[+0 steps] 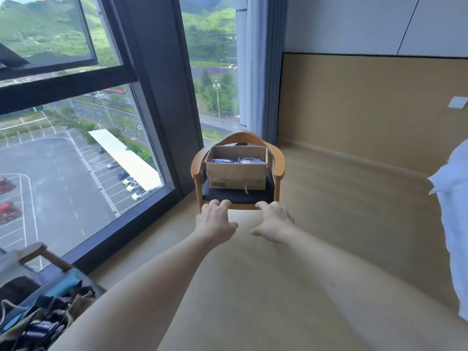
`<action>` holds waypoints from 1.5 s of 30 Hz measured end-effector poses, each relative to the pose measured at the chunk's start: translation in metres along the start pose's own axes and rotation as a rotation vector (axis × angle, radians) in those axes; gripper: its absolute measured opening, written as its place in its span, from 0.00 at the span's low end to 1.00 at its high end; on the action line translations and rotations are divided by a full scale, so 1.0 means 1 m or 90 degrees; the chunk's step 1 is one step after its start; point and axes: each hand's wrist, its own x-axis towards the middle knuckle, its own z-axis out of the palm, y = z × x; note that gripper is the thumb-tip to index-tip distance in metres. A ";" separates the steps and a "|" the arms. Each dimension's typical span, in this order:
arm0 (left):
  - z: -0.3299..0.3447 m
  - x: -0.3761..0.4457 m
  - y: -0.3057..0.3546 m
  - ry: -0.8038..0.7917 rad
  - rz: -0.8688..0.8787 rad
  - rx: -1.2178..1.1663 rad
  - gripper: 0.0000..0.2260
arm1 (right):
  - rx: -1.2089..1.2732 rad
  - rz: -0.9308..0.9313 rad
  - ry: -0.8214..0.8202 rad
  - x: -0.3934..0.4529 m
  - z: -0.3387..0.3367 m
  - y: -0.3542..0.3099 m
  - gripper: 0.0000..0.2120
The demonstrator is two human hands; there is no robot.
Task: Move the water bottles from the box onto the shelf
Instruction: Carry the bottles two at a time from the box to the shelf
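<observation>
An open cardboard box (236, 173) stands on the dark seat of a small wooden armchair (277, 163) by the window. Inside it lie water bottles (224, 160) with purple-blue labels, only their tops showing over the rim. Both my arms stretch forward toward the chair. My left hand (215, 221) and my right hand (272, 221) hover in front of the seat's front edge, fingers loosely bent, holding nothing. No shelf is in view.
A floor-to-ceiling window (76, 148) with a dark frame fills the left. A blue-grey curtain (260, 72) hangs behind the chair. White bedding (453, 198) juts in at the right. A second chair with bags and clothes (45, 307) sits at lower left. The floor is tan.
</observation>
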 end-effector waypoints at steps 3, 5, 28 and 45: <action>0.004 0.061 -0.008 -0.006 0.018 0.005 0.26 | -0.004 0.010 0.006 0.061 0.001 -0.003 0.37; 0.006 0.106 -0.014 -0.001 0.035 0.001 0.26 | -0.007 0.015 0.011 0.103 0.001 -0.007 0.38; -0.003 0.541 -0.086 -0.097 0.037 -0.034 0.30 | -0.009 0.074 -0.029 0.516 -0.035 -0.072 0.33; 0.104 0.800 -0.098 -0.272 -0.093 0.025 0.29 | -0.017 0.123 -0.239 0.809 0.028 -0.006 0.35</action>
